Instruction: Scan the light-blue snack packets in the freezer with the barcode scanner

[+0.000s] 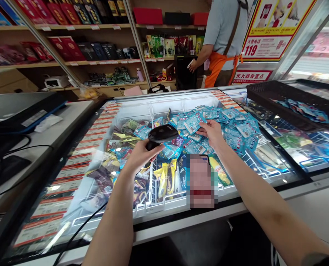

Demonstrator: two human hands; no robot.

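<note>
In my left hand [142, 155] is a black barcode scanner [163, 133], gripped by its handle, its head turned to the right over the freezer. My right hand [210, 132] pinches the edge of a flat blue packet [192, 123] with a white printed label facing up. Beneath and around that hand lies a heap of similar blue packets [233, 138] on the freezer's glass top [98, 177]. A small gap separates the scanner from the held packet. Nearer me, a phone with a blurred-out screen [202, 181] lies on the glass.
Wrapped ice creams [164, 177] show through the glass. A dark basket [292, 105] with more packets stands at the right. Left is a counter with a black machine [23, 111] and cables. Behind the freezer, a person in an orange apron [220, 68] stands by stocked shelves [87, 61].
</note>
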